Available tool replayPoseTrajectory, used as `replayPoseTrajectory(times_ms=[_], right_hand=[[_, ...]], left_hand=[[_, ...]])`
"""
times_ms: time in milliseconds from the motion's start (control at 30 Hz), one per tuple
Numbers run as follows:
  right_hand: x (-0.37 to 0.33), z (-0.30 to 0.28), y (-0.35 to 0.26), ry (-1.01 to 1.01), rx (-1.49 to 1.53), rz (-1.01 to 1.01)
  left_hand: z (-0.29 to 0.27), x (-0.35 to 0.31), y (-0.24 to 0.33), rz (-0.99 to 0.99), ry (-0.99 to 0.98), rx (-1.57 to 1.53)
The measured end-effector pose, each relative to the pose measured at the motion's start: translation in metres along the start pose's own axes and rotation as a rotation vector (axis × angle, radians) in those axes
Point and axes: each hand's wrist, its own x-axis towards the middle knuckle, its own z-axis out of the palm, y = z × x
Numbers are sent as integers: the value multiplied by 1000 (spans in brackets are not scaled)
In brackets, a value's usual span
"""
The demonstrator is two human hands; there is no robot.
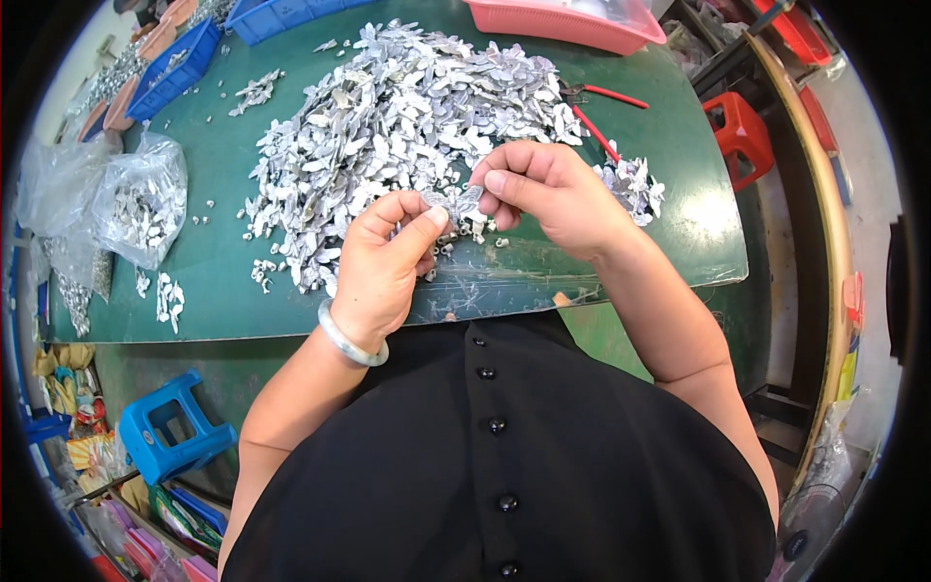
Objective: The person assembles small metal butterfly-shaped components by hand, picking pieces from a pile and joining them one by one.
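Pinching a silvery winged piece (455,201) between thumb and finger, my left hand (385,254) holds it by its left side, over the near edge of the big pale pile (407,107) on the green desk (674,121), while my right hand (562,197) has thumb and fingers drawn close at the right wing, though I cannot tell whether they grip it. Beyond my right hand lie red-handled pliers (617,95); off to my left sits a clear plastic bag (160,167) of pale pieces.

The left hand (383,257) pinches a winged piece (456,203), right hand (558,194) at its edge; pile (407,121) and pliers (621,97) beyond.
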Motion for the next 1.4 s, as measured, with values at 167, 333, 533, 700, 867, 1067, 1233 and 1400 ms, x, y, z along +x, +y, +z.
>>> replayPoseTrajectory(times_ms=[167,333,533,700,867,1067,1233,1400], right_hand=[[-2,0,1,-2,17,-8],[-4,5,1,33,-9,19],[-7,9,6,58,69,-65],[-9,8,16,81,17,-151],[-11,10,17,87,25,-141],[-6,7,15,-89,-223,-346],[38,-27,17,295,-1096,-447],[53,-28,21,293,-1369,-388]], left_hand=[[1,-1,0,-7,16,-1],[0,-1,-4,35,-2,8],[1,-2,-3,43,-6,-22],[-1,-5,-2,41,-91,-209],[3,-7,2,29,-86,-207],[-2,-5,-1,-76,-109,-283],[-4,-5,-1,-117,-135,-295],[-7,-5,1,-115,-151,-322]])
